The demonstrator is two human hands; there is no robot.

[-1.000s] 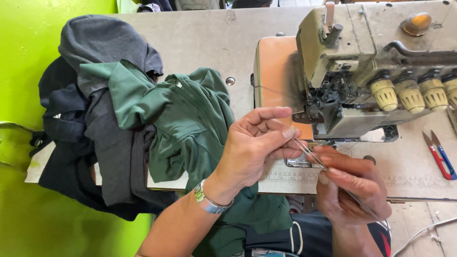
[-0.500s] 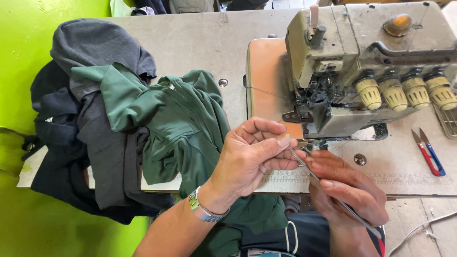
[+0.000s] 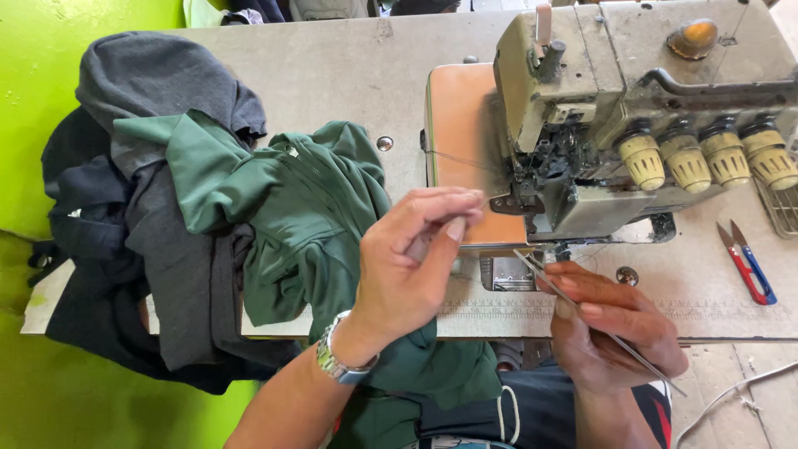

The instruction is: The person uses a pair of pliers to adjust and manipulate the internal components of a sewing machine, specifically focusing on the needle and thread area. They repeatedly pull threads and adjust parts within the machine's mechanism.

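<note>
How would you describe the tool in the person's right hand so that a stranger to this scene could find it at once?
Start at the sewing machine on the grey table. Just below its front edge, the right hand grips long thin metal tweezers, tips pointing up towards the machine. Unlike the red-and-blue thread snips lying further right, they are plain silver and held.

- The right half of the table (image 3: 349, 75) is taken up by the sewing machine (image 3: 632, 108); its needle area is crowded with metal parts.
- The left side is covered by a heap of green cloth (image 3: 307, 208) and grey and dark garments (image 3: 158, 166), hanging over the near edge.
- A bare strip of table is left between heap and machine, running to the far edge.
- The near end of that strip is occupied by the left hand (image 3: 411, 266), and the front of the machine by the right hand (image 3: 615, 324) with tweezers (image 3: 598, 324).
- Open surface lies right of the machine's front, broken only by small snips (image 3: 746, 264).
</note>
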